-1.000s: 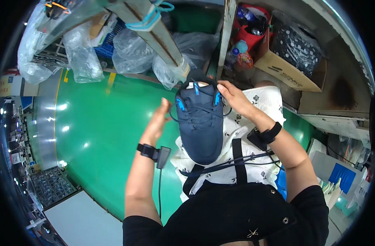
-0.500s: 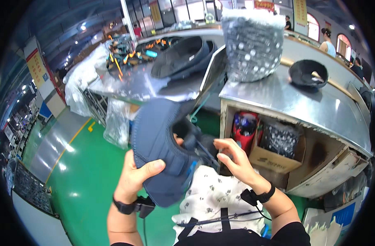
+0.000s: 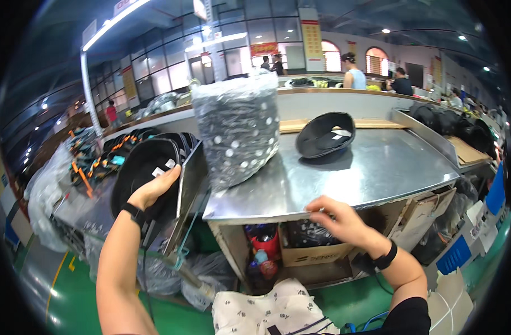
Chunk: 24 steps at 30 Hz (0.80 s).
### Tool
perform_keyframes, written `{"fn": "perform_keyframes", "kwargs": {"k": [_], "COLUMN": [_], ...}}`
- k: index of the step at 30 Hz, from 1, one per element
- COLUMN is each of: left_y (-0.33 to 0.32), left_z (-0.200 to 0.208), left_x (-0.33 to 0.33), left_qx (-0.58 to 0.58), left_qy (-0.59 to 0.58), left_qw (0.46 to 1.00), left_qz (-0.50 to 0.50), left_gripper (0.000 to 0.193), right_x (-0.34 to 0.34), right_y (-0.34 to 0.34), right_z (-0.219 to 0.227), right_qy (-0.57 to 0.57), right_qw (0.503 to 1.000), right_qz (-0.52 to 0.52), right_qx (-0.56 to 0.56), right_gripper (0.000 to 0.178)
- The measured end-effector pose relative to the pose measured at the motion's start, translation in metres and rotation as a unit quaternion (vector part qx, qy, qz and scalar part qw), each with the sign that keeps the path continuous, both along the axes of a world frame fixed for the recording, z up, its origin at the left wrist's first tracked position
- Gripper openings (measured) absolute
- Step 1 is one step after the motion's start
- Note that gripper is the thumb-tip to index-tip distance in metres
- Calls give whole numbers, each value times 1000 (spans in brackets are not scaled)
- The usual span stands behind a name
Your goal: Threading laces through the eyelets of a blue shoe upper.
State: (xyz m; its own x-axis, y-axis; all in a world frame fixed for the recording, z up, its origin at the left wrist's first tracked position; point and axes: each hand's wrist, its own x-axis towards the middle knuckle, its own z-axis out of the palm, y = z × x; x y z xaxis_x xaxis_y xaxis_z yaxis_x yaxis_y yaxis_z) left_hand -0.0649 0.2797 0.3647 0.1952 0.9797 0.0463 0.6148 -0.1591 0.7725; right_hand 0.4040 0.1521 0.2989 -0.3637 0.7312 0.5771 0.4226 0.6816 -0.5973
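Note:
My left hand (image 3: 157, 187) is at the right rim of a dark, bowl-shaped padded fabric piece (image 3: 133, 170) with white labels inside. The fingers close over its edge; my thumb is hard to make out. This piece leans against similar dark pieces (image 3: 183, 140) on the left metal table. My right hand (image 3: 336, 220) hovers before the front edge of the right metal worktable (image 3: 277, 201), fingers loosely bent and apart, holding nothing. Another black bowl-shaped piece (image 3: 322, 137) with a white label lies on that worktable.
A tall clear bag of dark items (image 3: 238, 134) stands at the worktable's left end. Below are a cardboard box (image 3: 311, 255) and a red container (image 3: 264, 237). Black and orange straps (image 3: 102, 162) lie at left. People (image 3: 354, 75) are in the background.
My view has swung right. My left hand has moved from in front of me, where it held a navy padded piece, to the dark pieces at the left table. My right hand has come away from the piece.

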Motion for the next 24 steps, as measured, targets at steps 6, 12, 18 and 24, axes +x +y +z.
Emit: {"fn": "perform_keyframes", "kwargs": {"k": [6,12,18,24], "left_y": [8,-36,-170,-231], "left_z": [-9,-11,-25,-113], "left_x": [30,38,97,152], "left_qx": [32,157,269,2], "left_qy": [-94,-57,-107,-367], "left_qw": [994,985,957,912], "left_qz": [-55,52,-20,-180], "left_gripper": [71,69,21,86], "right_x": [93,154,76,-29], "right_y": [130,210,131,-44], "right_z": [53,35,62,9], "right_qy": [-176,-451,-155,420], "right_qw": [909,810,905,876], "right_qz": [-302,-367,-343,104], "right_qx": [227,70,198,-215], "right_gripper": [41,17,26,38]}}
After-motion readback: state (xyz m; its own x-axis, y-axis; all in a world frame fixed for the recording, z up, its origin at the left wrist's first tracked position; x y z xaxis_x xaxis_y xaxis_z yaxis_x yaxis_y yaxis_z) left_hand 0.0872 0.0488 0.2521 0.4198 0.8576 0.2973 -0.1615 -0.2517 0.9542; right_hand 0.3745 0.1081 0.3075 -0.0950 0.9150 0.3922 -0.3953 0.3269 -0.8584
